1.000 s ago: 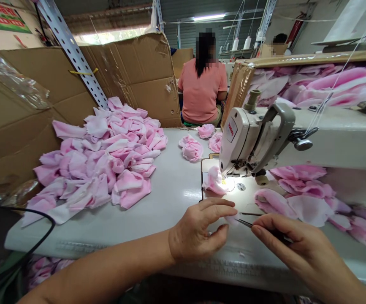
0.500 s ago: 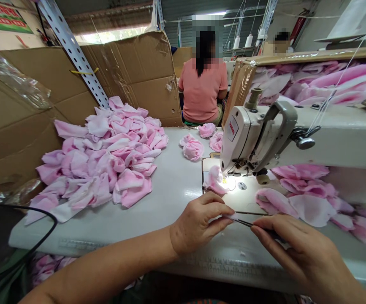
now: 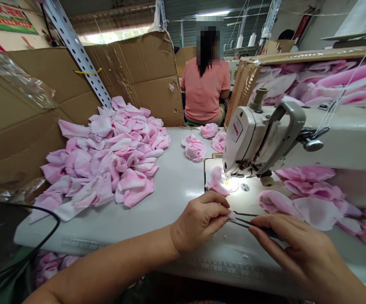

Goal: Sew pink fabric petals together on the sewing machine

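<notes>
**A:** Anyone see what's in that brown cardboard bin [image 3: 309, 57] on the far right, behind the machine?

**B:** Yep, it's stuffed with soft pink-and-white fabric petals [image 3: 322, 86], right up to the rim. More of the same lie loose in a big heap [image 3: 107, 156] on the left of the pale grey worktable [image 3: 176, 190], with a few gathered pink fabric rosettes [image 3: 195, 148] further along.

**A:** And the hands?

**B:** The left hand [image 3: 198, 221] is closed up, thumb and fingers pinching a small pale pink fabric scrap [image 3: 232, 216] just beside the needle area. The right hand [image 3: 290, 249] has its fingers clenched around slim metal tweezers [image 3: 249, 223], and the tips reach that same scrap.

**A:** Anything in the way?

**B:** The cream-white industrial sewing machine [image 3: 258, 139] overhangs the right side, with a pink fabric petal [image 3: 217, 182] lying at its foot. Beyond the table, a seated co-worker in a salmon T-shirt [image 3: 205, 90] faces away, and a tall brown cardboard sheet [image 3: 138, 71] stands between the table and that perforated steel upright [image 3: 78, 55]. A black cable [image 3: 40, 210] crosses the near left corner.
</notes>
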Demonstrator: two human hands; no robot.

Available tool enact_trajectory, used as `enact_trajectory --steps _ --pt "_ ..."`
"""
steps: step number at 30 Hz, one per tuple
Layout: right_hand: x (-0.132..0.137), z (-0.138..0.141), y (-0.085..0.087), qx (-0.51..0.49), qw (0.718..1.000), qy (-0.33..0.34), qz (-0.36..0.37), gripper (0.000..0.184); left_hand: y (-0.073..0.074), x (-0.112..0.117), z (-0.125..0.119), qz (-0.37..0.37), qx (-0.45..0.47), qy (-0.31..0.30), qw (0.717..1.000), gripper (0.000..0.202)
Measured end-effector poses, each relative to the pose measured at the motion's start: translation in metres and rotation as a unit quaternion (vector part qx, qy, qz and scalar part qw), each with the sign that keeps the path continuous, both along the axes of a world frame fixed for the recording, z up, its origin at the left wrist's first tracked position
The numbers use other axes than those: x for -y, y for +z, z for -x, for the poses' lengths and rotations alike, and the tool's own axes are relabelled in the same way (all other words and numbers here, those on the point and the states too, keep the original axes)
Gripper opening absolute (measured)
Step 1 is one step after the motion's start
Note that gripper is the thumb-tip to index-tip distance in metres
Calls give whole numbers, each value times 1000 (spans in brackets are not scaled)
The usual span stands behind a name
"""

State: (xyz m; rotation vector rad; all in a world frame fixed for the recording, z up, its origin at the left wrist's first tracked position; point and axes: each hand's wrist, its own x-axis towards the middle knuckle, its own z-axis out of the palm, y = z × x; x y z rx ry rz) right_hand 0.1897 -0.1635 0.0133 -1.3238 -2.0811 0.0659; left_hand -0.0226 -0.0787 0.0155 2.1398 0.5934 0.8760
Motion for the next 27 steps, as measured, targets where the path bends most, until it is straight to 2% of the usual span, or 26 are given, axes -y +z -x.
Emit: enact_trajectory --steps 4,9,16,20,27 --pt "0 -5 -2 31 999 -8 -12 10 1 -2 -3 138 43 48 988 10" --pt "0 -7 -6 44 998 -2 -36 12 4 -1 -4 268 94 55 957 12" --pt "-1 0 -2 60 992 38 -101 11 1 3 -7 350 154 53 923 12" --pt "3 -1 -6 81 991 49 -97 14 -1 5 -10 355 177 53 916 14" --pt "1 -4 -4 107 985 36 -128 13 -4 7 -12 452 100 44 886 30"
